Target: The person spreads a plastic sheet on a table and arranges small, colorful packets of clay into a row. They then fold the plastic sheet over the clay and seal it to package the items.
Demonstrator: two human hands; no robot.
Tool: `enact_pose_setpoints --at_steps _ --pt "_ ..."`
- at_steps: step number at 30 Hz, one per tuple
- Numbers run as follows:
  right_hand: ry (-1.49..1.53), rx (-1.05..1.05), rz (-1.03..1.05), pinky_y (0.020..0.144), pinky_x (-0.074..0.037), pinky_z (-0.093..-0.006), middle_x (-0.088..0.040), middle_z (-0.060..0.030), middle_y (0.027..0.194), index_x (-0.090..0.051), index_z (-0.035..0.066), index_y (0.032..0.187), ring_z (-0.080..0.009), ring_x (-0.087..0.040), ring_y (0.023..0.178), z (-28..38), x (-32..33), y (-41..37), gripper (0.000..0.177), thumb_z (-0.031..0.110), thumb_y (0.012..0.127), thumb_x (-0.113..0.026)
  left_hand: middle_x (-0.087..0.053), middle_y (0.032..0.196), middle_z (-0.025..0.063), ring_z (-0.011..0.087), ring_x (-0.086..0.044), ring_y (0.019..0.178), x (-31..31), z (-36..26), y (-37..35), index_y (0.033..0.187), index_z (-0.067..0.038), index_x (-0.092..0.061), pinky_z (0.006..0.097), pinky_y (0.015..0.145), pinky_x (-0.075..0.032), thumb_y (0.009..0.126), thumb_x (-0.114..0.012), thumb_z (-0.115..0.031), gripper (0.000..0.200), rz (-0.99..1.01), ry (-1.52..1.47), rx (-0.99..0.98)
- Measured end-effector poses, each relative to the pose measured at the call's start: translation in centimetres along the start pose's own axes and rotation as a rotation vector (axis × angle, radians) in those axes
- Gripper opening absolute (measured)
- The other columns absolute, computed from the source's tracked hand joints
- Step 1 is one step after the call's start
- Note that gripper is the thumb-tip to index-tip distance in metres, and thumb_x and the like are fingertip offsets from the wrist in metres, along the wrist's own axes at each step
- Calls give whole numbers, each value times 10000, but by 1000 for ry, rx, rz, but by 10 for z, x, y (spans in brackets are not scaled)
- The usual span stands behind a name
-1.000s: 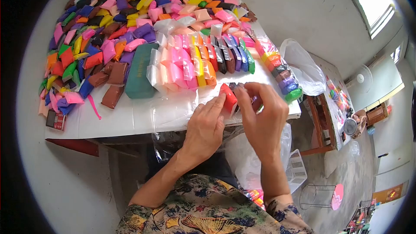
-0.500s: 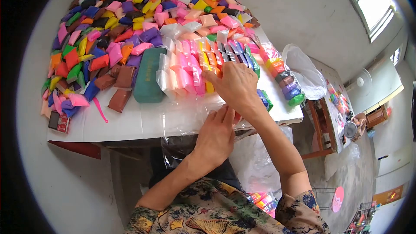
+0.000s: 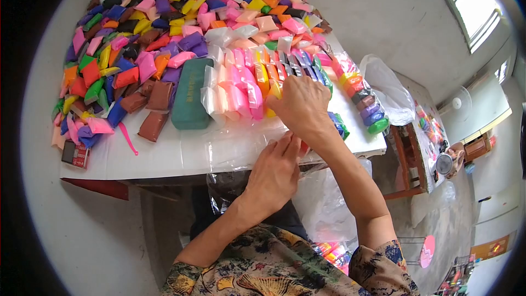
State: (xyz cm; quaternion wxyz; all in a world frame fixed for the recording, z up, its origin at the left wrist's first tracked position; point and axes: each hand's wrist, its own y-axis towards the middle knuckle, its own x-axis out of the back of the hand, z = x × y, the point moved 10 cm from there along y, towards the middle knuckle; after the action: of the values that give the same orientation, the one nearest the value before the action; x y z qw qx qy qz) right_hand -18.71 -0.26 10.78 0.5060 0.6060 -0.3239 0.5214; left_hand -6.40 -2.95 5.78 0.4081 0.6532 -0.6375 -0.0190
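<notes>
Neat rows of small soft packets [image 3: 235, 96], peach, pink, yellow, red, dark and blue, lie inside a clear plastic bag [image 3: 227, 142] near the table's front. My right hand [image 3: 304, 107] bends over these rows, its fingers curled down onto the orange, red and dark packets; its fingertips are partly hidden. Closer to the table edge is my left hand [image 3: 271, 175], fingers pressed together at the bag's front part, below my right wrist. Something red shows beside its fingertips, mostly covered. A green box [image 3: 192, 94] stands against the left end of the rows.
A large heap of loose coloured packets [image 3: 164, 19] covers the back and left of the white table [image 3: 148, 156]. Another filled bag [image 3: 361, 96] lies at the right, beside an empty-looking clear bag [image 3: 386, 90]. A small red-and-black device [image 3: 75, 154] sits at the left corner.
My right hand has shifted slightly to the right over the rows. My left hand has stayed nearly in place, and the packets look much the same.
</notes>
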Motion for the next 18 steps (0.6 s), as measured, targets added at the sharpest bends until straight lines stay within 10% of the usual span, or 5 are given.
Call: enact_pose_setpoints --at_steps 13,18 --pt "145 -129 -270 649 -519 -428 -702 -170 756 -719 -16 810 -316 -695 703 -17 59 -28 369 344 730 -698 -537 1308 296 447 -522 1190 3 10 2 1395 85 -410 451 1033 -417 888 -489 8 519 63 -83 35" --pt "534 -48 -613 499 -300 -185 -563 47 665 -712 -24 933 -1 -399 580 -36 113 -113 205 107 785 -764 -527 1322 292 437 -502 1246 6 22 4 1390 81 -420 443 1074 -393 929 -424 -2 469 41 -189 105"
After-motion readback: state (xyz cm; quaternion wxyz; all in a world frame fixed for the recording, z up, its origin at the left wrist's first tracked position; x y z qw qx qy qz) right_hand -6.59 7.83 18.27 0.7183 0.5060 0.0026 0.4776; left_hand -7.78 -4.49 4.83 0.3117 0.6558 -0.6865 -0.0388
